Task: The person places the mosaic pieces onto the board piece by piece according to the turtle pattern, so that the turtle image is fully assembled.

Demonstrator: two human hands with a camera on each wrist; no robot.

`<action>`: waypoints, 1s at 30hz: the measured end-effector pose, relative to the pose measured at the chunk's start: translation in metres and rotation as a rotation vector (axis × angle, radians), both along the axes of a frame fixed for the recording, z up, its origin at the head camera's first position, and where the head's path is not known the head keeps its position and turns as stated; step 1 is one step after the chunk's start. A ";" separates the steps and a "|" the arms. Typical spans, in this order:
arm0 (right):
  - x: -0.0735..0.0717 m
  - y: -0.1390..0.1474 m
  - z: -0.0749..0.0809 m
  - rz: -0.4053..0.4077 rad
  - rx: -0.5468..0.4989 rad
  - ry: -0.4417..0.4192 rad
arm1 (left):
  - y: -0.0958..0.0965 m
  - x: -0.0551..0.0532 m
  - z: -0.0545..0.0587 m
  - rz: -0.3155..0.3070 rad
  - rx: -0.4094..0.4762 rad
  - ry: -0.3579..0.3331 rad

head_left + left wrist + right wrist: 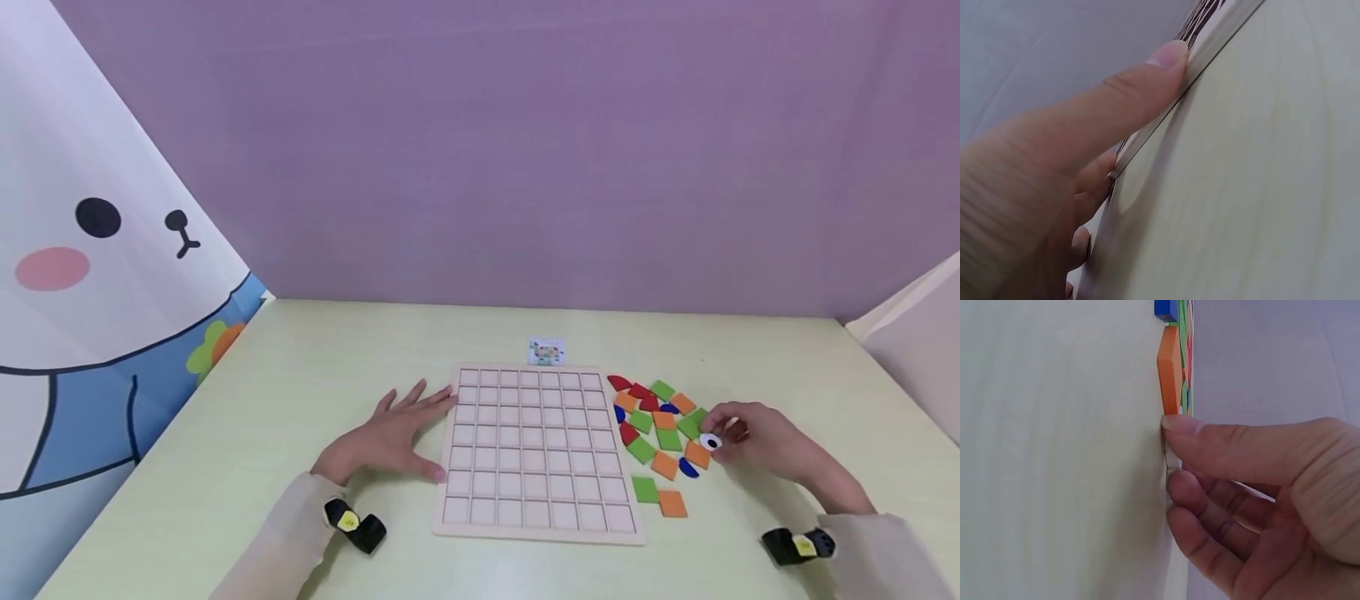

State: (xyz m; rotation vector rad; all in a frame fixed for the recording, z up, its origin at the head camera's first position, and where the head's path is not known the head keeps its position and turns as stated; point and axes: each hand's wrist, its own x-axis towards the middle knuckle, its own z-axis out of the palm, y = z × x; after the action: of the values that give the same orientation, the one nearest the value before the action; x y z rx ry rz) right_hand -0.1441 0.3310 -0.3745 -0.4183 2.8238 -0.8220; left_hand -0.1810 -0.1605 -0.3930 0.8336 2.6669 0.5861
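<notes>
A pale wooden grid board (447, 500) lies on the table in the head view. My left hand (393, 432) rests at its left edge with fingers spread, thumb and fingertips touching the rim. In the left wrist view, the left thumb (1147, 81) presses on the board's edge (1194, 78). On the right, my right hand (765, 440) pinches a white eye piece (711, 442) with a black dot, thumb and forefinger at its sides. An orange square (697, 455) lies beside it; the right wrist view shows the white piece's edge (1173, 457) between the fingers.
Several green (669, 439), orange (664, 465), red (627, 433) and blue (688, 468) flat pieces lie right of the board. A small printed picture card (546, 352) sits behind it. A purple cloth (555, 167) hangs at the table's back edge.
</notes>
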 end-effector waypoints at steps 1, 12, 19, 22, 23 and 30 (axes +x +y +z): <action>0.000 -0.001 0.000 -0.004 0.002 -0.010 | 0.000 0.000 0.000 0.001 -0.003 0.002; 0.001 -0.010 0.000 -0.012 0.034 -0.026 | 0.000 0.000 0.000 -0.009 0.011 0.005; 0.001 -0.016 0.002 0.024 0.032 0.028 | -0.001 -0.002 -0.001 -0.007 0.000 0.004; 0.001 -0.020 0.004 0.009 0.042 0.030 | -0.001 -0.003 -0.001 -0.012 0.010 0.003; 0.001 -0.021 0.004 0.004 0.045 0.027 | -0.001 -0.003 -0.001 -0.017 0.017 0.004; 0.002 -0.025 0.004 -0.025 0.039 0.018 | 0.000 -0.003 -0.003 -0.014 0.036 0.016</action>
State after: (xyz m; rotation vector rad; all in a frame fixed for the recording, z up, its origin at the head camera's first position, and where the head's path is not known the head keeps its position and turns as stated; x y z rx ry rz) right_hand -0.1417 0.3059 -0.3709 -0.3873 2.8616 -0.7705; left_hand -0.1845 -0.1604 -0.3958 0.8691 2.6698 0.6280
